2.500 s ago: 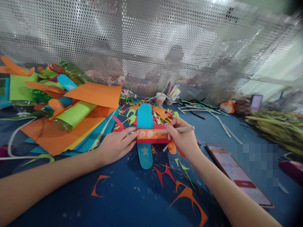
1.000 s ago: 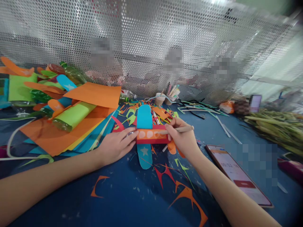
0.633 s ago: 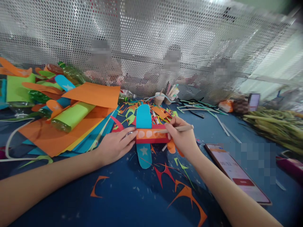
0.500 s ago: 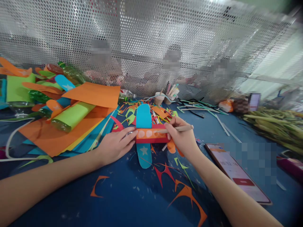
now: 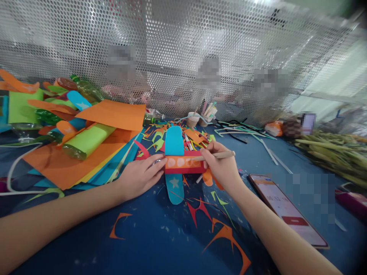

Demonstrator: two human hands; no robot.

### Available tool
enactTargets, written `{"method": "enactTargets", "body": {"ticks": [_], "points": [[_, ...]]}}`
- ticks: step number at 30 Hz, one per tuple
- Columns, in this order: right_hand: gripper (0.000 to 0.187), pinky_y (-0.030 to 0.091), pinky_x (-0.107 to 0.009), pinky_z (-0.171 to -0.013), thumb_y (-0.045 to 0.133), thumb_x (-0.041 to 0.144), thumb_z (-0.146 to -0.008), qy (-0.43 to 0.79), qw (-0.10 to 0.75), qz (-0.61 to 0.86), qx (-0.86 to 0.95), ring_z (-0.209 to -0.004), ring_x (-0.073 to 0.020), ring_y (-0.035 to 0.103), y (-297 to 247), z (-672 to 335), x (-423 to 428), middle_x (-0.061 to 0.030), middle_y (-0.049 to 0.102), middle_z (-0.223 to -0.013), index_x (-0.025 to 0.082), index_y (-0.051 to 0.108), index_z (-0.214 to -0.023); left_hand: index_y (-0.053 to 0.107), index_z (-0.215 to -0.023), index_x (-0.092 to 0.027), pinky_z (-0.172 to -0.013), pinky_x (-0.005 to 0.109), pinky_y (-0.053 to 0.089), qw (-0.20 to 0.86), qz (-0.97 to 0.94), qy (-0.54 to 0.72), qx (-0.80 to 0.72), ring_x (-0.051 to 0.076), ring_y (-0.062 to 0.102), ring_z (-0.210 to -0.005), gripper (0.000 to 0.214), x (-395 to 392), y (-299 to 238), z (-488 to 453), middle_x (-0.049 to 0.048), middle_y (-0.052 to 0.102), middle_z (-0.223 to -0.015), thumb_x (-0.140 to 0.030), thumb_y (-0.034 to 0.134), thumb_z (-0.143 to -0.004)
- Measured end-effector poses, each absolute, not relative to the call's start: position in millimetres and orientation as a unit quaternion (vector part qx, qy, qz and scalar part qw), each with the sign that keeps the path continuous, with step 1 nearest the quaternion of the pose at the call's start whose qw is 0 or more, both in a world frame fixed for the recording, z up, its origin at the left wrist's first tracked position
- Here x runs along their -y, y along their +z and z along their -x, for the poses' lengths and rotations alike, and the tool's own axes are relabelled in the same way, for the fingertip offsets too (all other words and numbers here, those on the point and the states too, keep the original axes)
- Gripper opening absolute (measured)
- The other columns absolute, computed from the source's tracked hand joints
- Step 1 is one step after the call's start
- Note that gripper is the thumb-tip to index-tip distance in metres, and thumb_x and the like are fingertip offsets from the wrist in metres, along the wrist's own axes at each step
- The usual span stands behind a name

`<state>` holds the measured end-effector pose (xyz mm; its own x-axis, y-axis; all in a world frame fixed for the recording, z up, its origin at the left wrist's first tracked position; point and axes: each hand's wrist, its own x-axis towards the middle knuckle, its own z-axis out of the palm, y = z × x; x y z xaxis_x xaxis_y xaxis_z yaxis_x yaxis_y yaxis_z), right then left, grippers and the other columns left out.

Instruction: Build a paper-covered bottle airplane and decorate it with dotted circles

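A paper-covered toy plane (image 5: pixel 185 170) lies across the middle, its body red with an orange band. Pale round spots run along the band; the rightmost ones are only outlines. Blue wings stick out on both sides, and the near wing (image 5: pixel 174 189) bears a pale star. My left hand (image 5: pixel 142 175) is closed around the plane's left end, where a bit of clear plastic shows by the fingers. Pinched in my right hand (image 5: pixel 219 162) is a thin paintbrush (image 5: pixel 225 154) with a light handle. Its tip touches the orange band, and this hand rests at the plane's right end.
Coloured paper sheets (image 5: pixel 114 116) and paper-wrapped bottles (image 5: pixel 88 141) are heaped at left. Paper scraps (image 5: pixel 226 233) lie around the plane. Cups (image 5: pixel 192 120) stand behind it, before a perforated metal screen (image 5: pixel 172 49). A phone (image 5: pixel 286 210) lies right, near dried stalks (image 5: pixel 335 152).
My right hand and the paintbrush have shifted very slightly to the right along the orange band. My left hand keeps its hold on the plane.
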<state>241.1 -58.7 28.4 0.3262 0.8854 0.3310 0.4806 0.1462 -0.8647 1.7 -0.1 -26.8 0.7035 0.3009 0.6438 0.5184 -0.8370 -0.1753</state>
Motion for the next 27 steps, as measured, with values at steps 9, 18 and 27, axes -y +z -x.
{"method": "enactTargets", "body": {"ticks": [9, 18, 27], "points": [[0.020, 0.034, -0.025, -0.044, 0.054, 0.021, -0.075, 0.194, 0.522, 0.629, 0.543, -0.037, -0.0117, 0.044, 29.2, -240.7, 58.6, 0.0080, 0.047, -0.037, 0.023, 0.041, -0.060, 0.052, -0.120, -0.018, -0.065, 0.028, 0.055, 0.170, 0.909, -0.308, 0.223, 0.016, 0.066, -0.083, 0.031, 1.0, -26.3, -1.7, 0.0065, 0.061, -0.119, -0.027, 0.047, -0.092], [0.022, 0.033, -0.024, -0.044, 0.054, 0.020, -0.075, 0.195, 0.527, 0.626, 0.541, -0.037, -0.0105, 0.043, 30.1, -239.7, 59.9, 0.0078, 0.046, -0.037, 0.023, 0.040, -0.058, 0.053, -0.120, -0.018, -0.067, 0.028, 0.056, 0.171, 0.909, -0.304, 0.227, 0.017, 0.066, -0.085, 0.030, 1.4, -26.2, -1.4, 0.0080, 0.061, -0.119, -0.028, 0.046, -0.092], [0.022, 0.034, -0.025, -0.044, 0.054, 0.022, -0.076, 0.197, 0.526, 0.621, 0.547, -0.037, -0.0107, 0.043, 27.5, -240.7, 58.8, 0.0078, 0.047, -0.038, 0.023, 0.040, -0.059, 0.053, -0.120, -0.018, -0.066, 0.028, 0.055, 0.172, 0.908, -0.306, 0.229, 0.017, 0.067, -0.083, 0.031, 0.5, -25.9, -1.4, 0.0075, 0.061, -0.119, -0.028, 0.048, -0.092]]}}
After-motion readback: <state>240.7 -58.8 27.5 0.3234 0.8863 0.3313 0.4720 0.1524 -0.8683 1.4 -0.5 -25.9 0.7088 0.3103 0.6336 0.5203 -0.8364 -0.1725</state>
